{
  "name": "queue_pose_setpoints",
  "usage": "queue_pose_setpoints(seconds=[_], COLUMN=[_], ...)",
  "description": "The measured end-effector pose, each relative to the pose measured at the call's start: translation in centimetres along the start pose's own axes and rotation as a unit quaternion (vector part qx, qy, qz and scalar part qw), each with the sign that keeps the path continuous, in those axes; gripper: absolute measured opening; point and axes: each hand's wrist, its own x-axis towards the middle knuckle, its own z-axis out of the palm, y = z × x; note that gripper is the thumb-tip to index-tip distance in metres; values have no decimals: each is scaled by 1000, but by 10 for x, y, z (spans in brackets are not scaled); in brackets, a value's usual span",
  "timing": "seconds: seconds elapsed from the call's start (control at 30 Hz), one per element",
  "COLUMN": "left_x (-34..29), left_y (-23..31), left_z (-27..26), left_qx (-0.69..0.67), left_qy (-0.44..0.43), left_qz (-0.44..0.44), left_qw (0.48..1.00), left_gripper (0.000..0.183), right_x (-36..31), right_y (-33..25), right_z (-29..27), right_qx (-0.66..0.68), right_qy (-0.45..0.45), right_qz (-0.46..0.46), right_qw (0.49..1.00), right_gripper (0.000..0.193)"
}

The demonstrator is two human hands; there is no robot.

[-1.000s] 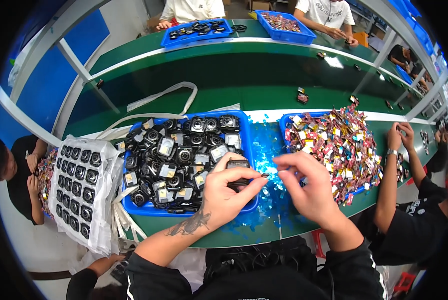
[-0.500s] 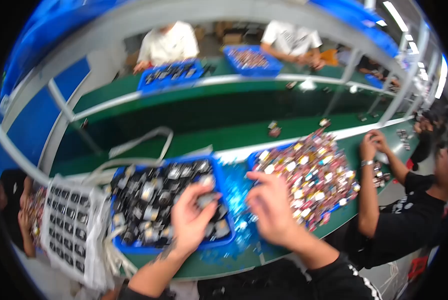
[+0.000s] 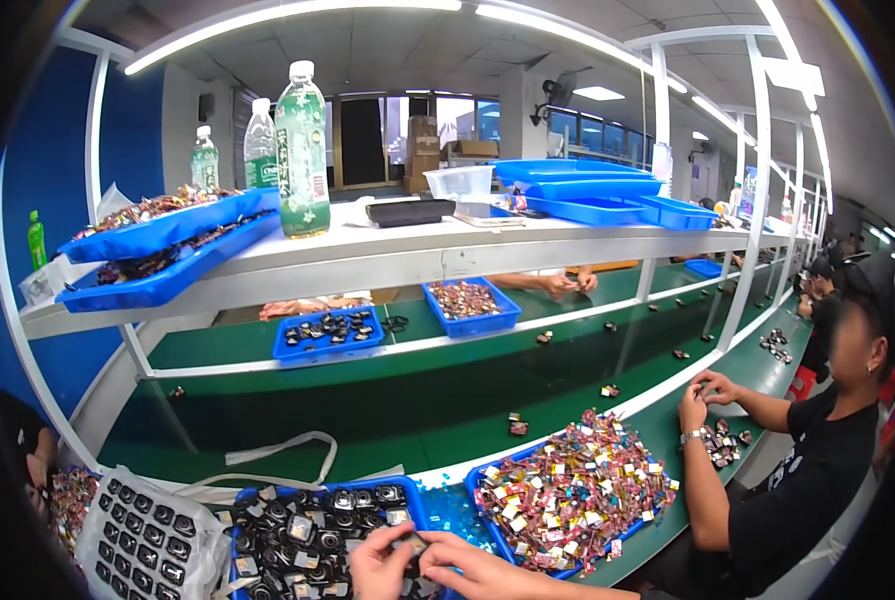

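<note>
My left hand [image 3: 382, 564] is closed in a pinch on a small dark part [image 3: 414, 544], over the near right corner of a blue tray of black parts. My right hand [image 3: 473, 568] comes in from the right, its fingertips bent against the same part. The fingers cover most of it, so its exact kind does not show. Loose black casings [image 3: 293, 540] with round lens-like rings and pale squares fill the tray [image 3: 414, 495]. To the right, another blue tray [image 3: 480, 490] bears a tall heap of small pinkish-red pieces [image 3: 568, 490] with white and yellow patches.
A white moulded tray [image 3: 138, 535] of black casings leans at the left. Blue scraps [image 3: 453, 512] lie between the blue trays. Beyond runs a green conveyor belt [image 3: 268, 430] under a shelf [image 3: 398, 240] with bottles and trays. A co-worker [image 3: 798, 450] sits at the right.
The view has tilted upward, so the trays and hands sit lower. My hands, apart before, have come together, with my right hand moved in to the small part at my left fingertips.
</note>
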Motion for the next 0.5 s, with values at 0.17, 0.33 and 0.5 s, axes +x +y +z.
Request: queue_pose_setpoints(seconds=[0.17, 0.33, 0.5], left_x=[-7, -7, 2], left_y=[24, -4, 13], left_z=[0, -2, 8], left_qx=[314, -83, -152], left_qy=[-71, -39, -44], left_qz=[97, -80, -123], left_qw=[942, 993, 980], left_gripper=[12, 21, 26], right_x=[-4, 5, 14], right_y=[7, -2, 4], right_z=[0, -8, 2], right_qx=[-38, -203, -256], right_qy=[68, 220, 246], right_qz=[-1, -93, -86], right_qw=[997, 950, 931], right_gripper=[10, 7, 6])
